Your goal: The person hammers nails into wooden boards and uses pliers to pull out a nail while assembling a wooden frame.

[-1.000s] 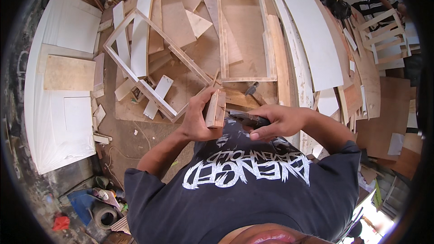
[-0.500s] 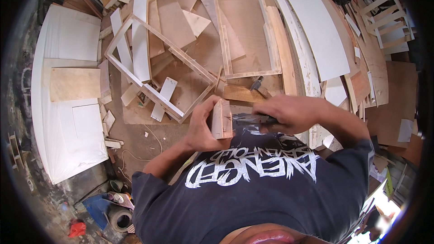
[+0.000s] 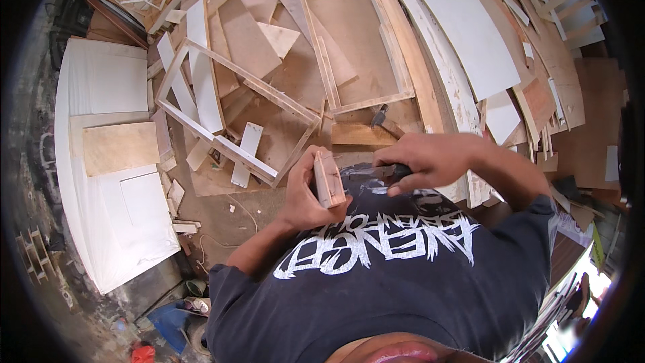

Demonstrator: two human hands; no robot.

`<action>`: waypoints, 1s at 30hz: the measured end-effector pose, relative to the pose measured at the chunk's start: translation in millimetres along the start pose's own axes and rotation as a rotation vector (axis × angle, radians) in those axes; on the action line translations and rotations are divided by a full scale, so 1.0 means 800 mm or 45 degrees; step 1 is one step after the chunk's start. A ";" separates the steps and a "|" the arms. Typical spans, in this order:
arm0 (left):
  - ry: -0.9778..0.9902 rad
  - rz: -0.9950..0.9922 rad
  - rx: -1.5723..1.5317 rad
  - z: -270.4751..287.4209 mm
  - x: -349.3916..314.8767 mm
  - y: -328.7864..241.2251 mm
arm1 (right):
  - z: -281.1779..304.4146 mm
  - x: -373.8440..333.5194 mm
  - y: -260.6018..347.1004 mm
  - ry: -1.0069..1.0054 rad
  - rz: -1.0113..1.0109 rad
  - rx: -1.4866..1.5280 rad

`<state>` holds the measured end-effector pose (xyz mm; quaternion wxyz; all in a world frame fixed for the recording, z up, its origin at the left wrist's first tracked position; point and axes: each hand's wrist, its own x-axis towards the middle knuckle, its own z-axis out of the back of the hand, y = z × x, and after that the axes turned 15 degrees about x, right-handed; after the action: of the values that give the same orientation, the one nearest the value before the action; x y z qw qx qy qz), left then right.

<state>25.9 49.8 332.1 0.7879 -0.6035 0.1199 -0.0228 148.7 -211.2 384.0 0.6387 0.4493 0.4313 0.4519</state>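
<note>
My left hand [image 3: 300, 191] is wrapped round a small wooden block [image 3: 329, 180], its pale reddish end turned up in front of my chest. A little to the right, my right hand [image 3: 424, 163] is closed round a dark-handled tool [image 3: 401, 172]. Its working end is hard to make out against my dark shirt, so I cannot tell its exact kind. Beyond my right hand a hammer [image 3: 380, 118] lies by a short wooden board [image 3: 359, 135].
One rectangular wooden frame [image 3: 334, 74] lies ahead and another frame [image 3: 282, 102] sits askew to its left. White panels [image 3: 463, 33] stretch along the right. Further left stands a white-covered surface [image 3: 107, 228] with a plywood piece [image 3: 121, 149]. Offcuts [image 3: 279, 40] litter the floor sheet.
My right hand and its tool have shifted slightly, and the grey part that reached to the block shows less. The view has turned a little; the left hand still holds the block.
</note>
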 end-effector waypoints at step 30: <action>0.120 -0.189 -0.044 0.010 0.006 -0.006 | -0.030 -0.015 -0.011 0.359 -0.452 1.476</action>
<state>33.0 55.4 337.6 0.7669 -0.6226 0.1123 -0.1075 124.5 -220.2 372.0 0.2934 0.5804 0.7547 0.0861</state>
